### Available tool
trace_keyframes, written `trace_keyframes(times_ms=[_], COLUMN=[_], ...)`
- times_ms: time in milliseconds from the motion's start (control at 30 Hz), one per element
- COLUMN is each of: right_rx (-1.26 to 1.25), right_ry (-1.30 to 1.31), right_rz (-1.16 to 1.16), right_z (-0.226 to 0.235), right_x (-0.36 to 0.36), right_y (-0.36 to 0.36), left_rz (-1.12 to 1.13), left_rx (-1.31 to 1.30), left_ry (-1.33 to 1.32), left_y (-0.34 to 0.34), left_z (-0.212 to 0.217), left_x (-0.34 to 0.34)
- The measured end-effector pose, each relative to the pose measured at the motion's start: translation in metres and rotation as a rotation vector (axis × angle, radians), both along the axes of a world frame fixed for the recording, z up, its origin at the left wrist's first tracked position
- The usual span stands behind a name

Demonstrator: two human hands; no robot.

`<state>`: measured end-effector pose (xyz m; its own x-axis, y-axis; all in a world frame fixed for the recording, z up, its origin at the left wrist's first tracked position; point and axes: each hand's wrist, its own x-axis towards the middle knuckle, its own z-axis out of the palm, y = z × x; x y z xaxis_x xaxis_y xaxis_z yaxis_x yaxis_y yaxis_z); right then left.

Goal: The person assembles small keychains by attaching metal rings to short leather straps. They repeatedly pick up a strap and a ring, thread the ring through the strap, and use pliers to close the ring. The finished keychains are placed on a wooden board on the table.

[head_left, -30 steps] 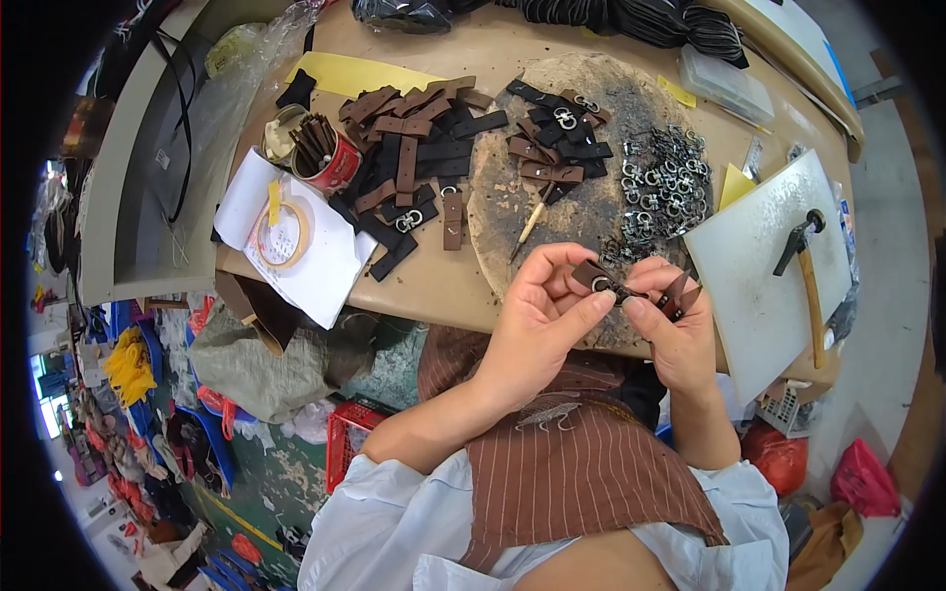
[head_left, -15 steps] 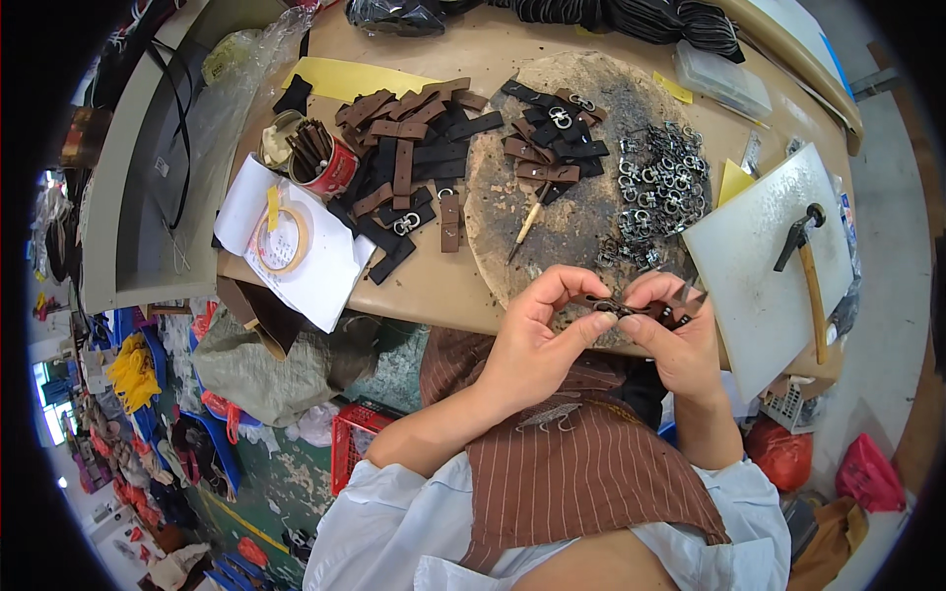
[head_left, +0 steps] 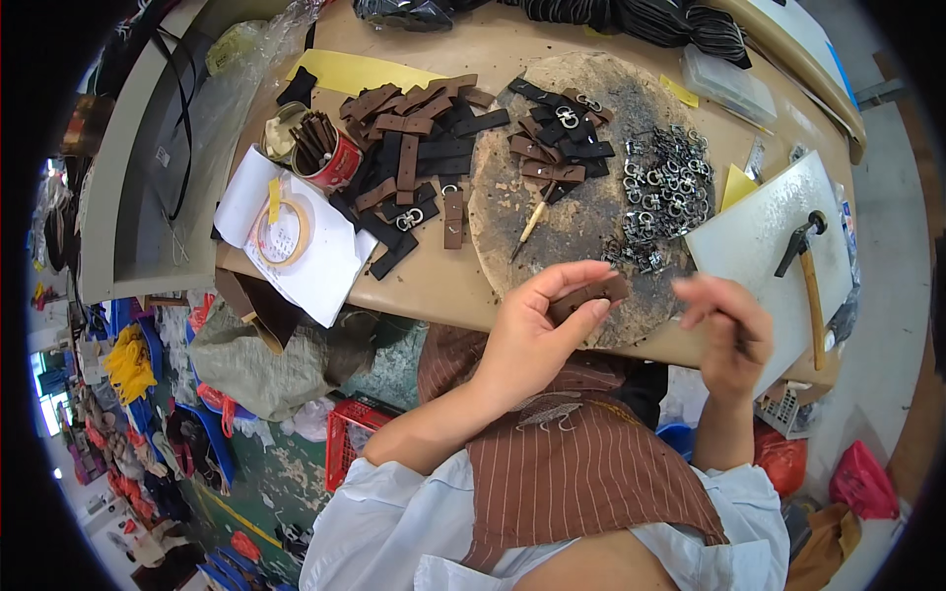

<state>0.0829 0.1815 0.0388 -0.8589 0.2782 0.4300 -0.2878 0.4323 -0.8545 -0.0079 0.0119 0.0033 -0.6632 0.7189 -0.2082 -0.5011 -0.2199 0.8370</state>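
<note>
My left hand (head_left: pixel 540 330) is closed on a short brown leather strap (head_left: pixel 595 294), pinched between thumb and fingers above the near edge of a round, worn board (head_left: pixel 498 222). Apart from it, my right hand (head_left: pixel 731 320) hovers by the board's right side, blurred by motion with its fingers bent; whether it holds anything is unclear. A heap of metal swivel clasps (head_left: pixel 670 182) lies on the board beyond my hands. To its left are brown and black strap pieces (head_left: pixel 557 148), some with metal rings, and an awl with a pale handle (head_left: pixel 532 222).
A hammer (head_left: pixel 810 276) rests on a white slab (head_left: pixel 724 241) at the right. More straps (head_left: pixel 406 158) are piled left of the board, near a red tin (head_left: pixel 340 165) of brown strips and a tape roll (head_left: pixel 305 236) on papers. A plastic box (head_left: pixel 729 87) stands at the back.
My hands were together over the small leather piece; my right hand has moved away to the right. My left hand keeps the strap, which now shows its flat brown face.
</note>
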Motion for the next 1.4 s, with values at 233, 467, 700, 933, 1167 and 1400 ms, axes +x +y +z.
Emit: trace_keyframes(times_ms=[233, 467, 700, 933, 1167, 1400], right_rx=[-0.33, -0.245, 0.028, -0.395, 0.219, 0.344], right_ry=[-0.426, -0.536, -0.444, -0.517, -0.525, -0.516], right_rz=[0.066, -0.082, -0.101, 0.027, -0.018, -0.038], right_z=[-0.005, -0.009, -0.015, 0.002, 0.001, -0.002], right_x=[0.009, -0.013, -0.019, 0.006, -0.008, -0.012], right_y=[-0.011, -0.027, -0.032, -0.01, -0.039, -0.039], left_rz=[0.005, 0.007, 0.073, 0.017, 0.08, 0.073], left_rx=[-0.067, -0.145, -0.119, 0.017, -0.036, -0.022], left_ry=[0.025, 0.326, 0.239, -0.129, 0.019, 0.189], left_y=[-0.001, -0.006, -0.004, -0.004, -0.004, -0.002], left_z=[0.015, 0.007, -0.001, 0.01, 0.003, 0.002], left_x=[0.0, 0.004, 0.009, -0.007, -0.004, 0.001])
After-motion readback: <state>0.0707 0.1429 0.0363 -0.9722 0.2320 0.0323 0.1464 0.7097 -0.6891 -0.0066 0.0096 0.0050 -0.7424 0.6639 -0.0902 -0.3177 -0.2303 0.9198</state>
